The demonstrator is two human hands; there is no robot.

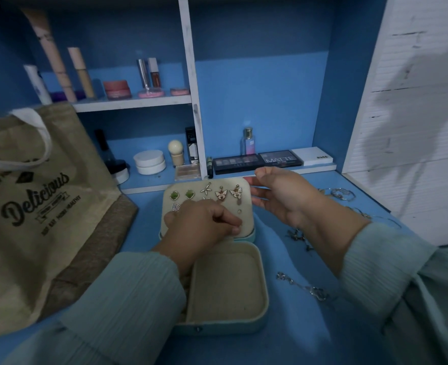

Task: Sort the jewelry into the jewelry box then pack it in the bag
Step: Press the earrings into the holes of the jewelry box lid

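The left hand (pixel 199 225) is pinching something tiny against the velvety earring panel (pixel 244 214) of the rounded jewelry box (pixel 225 285); beside it, the right hand (pixel 278 196), fingers relaxed, is steadying the panel's edge.

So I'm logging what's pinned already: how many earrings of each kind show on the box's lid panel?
Green square studs: 2
Butterfly drops: 2
Starfish: 1
Knot stud: 1
Small round stud: 1
Total visible: 7; the left hand may hide more.
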